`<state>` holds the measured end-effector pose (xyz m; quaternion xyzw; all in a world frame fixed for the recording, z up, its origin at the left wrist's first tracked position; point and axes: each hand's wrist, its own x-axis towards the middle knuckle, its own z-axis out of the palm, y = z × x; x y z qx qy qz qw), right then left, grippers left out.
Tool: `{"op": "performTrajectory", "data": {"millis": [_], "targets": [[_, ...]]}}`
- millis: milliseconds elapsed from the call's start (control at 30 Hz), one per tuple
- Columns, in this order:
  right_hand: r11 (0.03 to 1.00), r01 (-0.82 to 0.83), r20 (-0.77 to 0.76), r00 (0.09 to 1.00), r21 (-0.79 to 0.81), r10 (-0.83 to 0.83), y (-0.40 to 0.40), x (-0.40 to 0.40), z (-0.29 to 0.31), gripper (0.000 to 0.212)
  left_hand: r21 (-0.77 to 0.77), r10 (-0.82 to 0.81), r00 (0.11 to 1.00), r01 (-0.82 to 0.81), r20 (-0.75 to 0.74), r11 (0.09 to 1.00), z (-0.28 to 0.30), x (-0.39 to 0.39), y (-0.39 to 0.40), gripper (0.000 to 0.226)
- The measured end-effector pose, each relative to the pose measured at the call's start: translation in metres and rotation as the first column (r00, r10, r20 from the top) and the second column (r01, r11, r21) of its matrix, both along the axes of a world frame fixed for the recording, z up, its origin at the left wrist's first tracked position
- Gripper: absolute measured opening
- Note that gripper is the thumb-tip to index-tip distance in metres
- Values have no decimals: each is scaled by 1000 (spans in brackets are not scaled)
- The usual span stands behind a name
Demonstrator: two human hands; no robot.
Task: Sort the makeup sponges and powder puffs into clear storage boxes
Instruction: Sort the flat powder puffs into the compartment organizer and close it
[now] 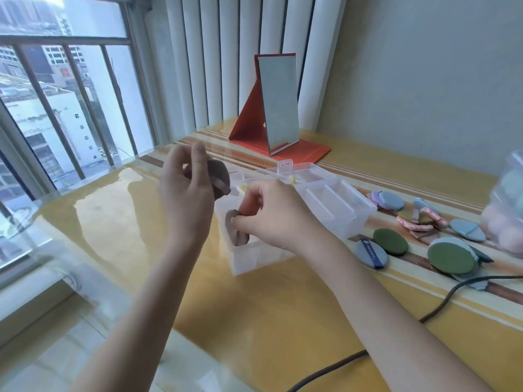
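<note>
left fingers: we see the left hand (185, 190) raised above the table, its fingers and thumb curled around a dark brown puff (218, 179), which sticks out to the right of the fingers.
right fingers: the right hand (271, 215) has its fingertips pinched on a mauve-brown puff (236, 229) at the near end of the clear storage box (334, 202); an orange-red piece sits under the fingers, and we cannot tell what it is.
box: open, with dividers, standing on the yellow striped table (254, 321); the mauve-brown puff is partly inside its near compartment.
waiting puffs: to the right of the box lie a grey puff with a blue ribbon (370, 253), a small green puff (390, 241), a large green puff (450, 258) and a loose heap of grey, pink and lilac ones.
far right: a clear bag of pale sponges (506, 210), cut by the frame edge.
behind: a red folding mirror (278, 108) stands upright.
near edge: a black cable (441, 304) crosses the table.
</note>
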<state>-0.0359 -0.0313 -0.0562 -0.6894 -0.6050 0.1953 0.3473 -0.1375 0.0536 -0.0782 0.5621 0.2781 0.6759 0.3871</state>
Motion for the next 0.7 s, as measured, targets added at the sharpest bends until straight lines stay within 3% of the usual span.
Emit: {"op": "performTrajectory", "data": {"millis": [67, 200, 333, 533, 700], "targets": [[998, -19, 102, 995, -61, 25, 0, -4, 0, 24, 27, -61, 996, 63, -64, 998, -5, 4, -5, 35], [967, -153, -3, 988, -205, 156, -2, 6, 7, 13, 15, -75, 980, 79, -182, 997, -18, 8, -6, 38], [934, -259, -48, 966, -244, 256, -5, 21, 16, 15, 71, -114, 966, 134, -233, 988, -20, 8, -8, 35], [982, -158, -182, 974, -107, 137, -2, 20, 13, 29, 58, -100, 967, 117, -233, 991, -22, 6, -6, 32], [997, -38, -218, 975, 72, 53, 1, 11, 11, 22, 78, 47, 979, -32, -200, 996, -23, 4, -4, 56]]}}
